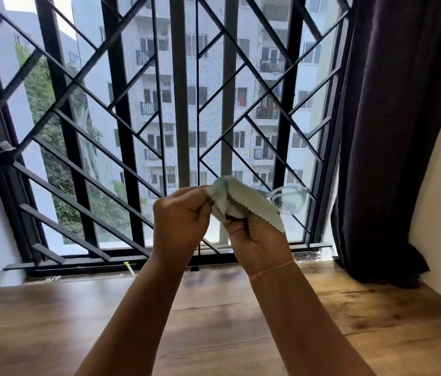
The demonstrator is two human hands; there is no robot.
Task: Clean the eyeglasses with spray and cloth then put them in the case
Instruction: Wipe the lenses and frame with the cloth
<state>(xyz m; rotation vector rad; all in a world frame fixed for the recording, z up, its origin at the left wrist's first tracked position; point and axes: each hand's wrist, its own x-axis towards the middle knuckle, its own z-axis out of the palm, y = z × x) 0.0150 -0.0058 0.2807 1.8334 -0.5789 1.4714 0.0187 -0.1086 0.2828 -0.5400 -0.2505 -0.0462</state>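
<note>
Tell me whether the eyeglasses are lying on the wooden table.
No: the left hand and right hand hold the eyeglasses in the cloth, raised above the table.

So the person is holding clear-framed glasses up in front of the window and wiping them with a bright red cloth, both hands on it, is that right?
Not quite. The cloth is pale green, not bright red, as the head view shows. The rest stands: the left hand and right hand both grip it over part of the clear-framed glasses, up in front of the window.
</note>
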